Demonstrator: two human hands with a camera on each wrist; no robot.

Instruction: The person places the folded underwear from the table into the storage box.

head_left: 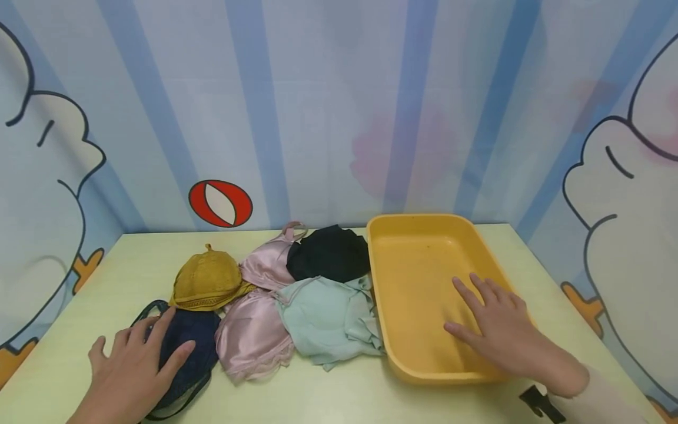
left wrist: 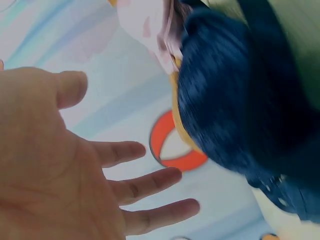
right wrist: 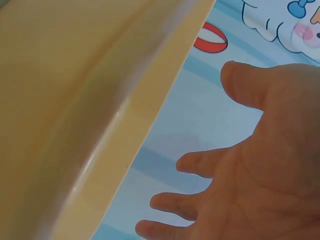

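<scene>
- Nearest, at lower left: left hand (head_left: 129, 362), released, fingers spread, above navy bra (head_left: 203, 330); in left wrist view, a gap between fingers and cloth.
- Partly under that hand, at the left of the row: navy bra, one strap trailing toward the front, another looped at the back.
- At lower right: right hand (head_left: 498, 333), also released, thumb and fingers apart, over the right front part of tray (head_left: 418, 294); in right wrist view, clear of the rim.
- Behind that wrist: pale sleeve (head_left: 598, 400).
- On pale table (head_left: 318, 400), right of navy bra: pink bra (head_left: 256, 338), one satin cup near the front, the other farther back.
- Between pink bra and tray: mint cloth (head_left: 331, 318), crumpled, close against the tray's left side.
- Just beyond navy bra: mustard bra (head_left: 206, 280), cup upward.
- Behind mint cloth: black cloth (head_left: 331, 256), bunched.
- Farthest: blue-striped backdrop (head_left: 328, 106), printed with red-and-white ball (head_left: 198, 203) and, at both sides, white cartoon figures (head_left: 630, 259).
</scene>
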